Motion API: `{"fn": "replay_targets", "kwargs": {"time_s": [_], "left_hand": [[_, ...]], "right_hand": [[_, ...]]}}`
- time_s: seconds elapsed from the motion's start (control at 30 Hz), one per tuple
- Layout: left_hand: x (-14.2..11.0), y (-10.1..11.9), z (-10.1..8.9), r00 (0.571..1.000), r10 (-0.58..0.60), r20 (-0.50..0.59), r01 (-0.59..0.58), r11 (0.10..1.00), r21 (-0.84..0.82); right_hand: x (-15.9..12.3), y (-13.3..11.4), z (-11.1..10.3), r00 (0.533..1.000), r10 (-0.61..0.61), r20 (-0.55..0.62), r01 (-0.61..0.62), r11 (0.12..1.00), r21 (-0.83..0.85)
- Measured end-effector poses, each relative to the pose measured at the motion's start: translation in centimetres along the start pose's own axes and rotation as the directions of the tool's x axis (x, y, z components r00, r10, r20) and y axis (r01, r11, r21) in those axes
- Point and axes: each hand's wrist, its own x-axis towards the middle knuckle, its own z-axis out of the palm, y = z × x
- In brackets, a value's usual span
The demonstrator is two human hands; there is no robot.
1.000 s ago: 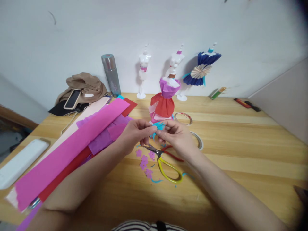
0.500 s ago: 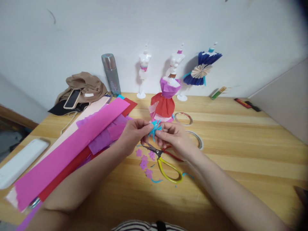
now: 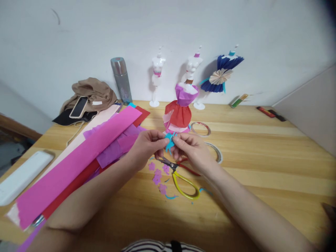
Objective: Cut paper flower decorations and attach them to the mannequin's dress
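Observation:
Between my two hands is a small blue paper cutout (image 3: 170,142) with thin, pointed strips. My left hand (image 3: 149,145) pinches its left side between thumb and fingers. On the other side, the thumb and fingers of my right hand (image 3: 191,148) grip it too. Scissors (image 3: 186,187) with one yellow and one red handle lie just below my hands, blades partly apart. Several purple paper flowers (image 3: 157,176) and blue scraps (image 3: 172,197) are scattered beside them. Right behind my hands stands a mannequin in a purple and red paper dress (image 3: 181,113).
Pink paper (image 3: 78,168) lies over purple and red sheets at left, near a white power bank (image 3: 25,176). A phone (image 3: 78,107), brown cloth (image 3: 93,92) and flask (image 3: 121,80) are behind. Tape rolls (image 3: 216,152) lie right of my hands. A blue-dressed mannequin (image 3: 220,75) stands against the wall.
My right thumb has shifted up onto the blue cutout, and its strips now lie more bunched and flattened between my fingers. The view has moved very slightly; the table things stay put.

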Motion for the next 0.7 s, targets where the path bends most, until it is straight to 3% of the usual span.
{"fn": "replay_targets", "kwargs": {"time_s": [0.7], "left_hand": [[0.25,-0.36,-0.07,0.998,-0.055,-0.015,0.054,0.996,-0.069]], "right_hand": [[0.08,0.33,-0.08,1.000,-0.015,-0.007,0.015,1.000,-0.016]]}}
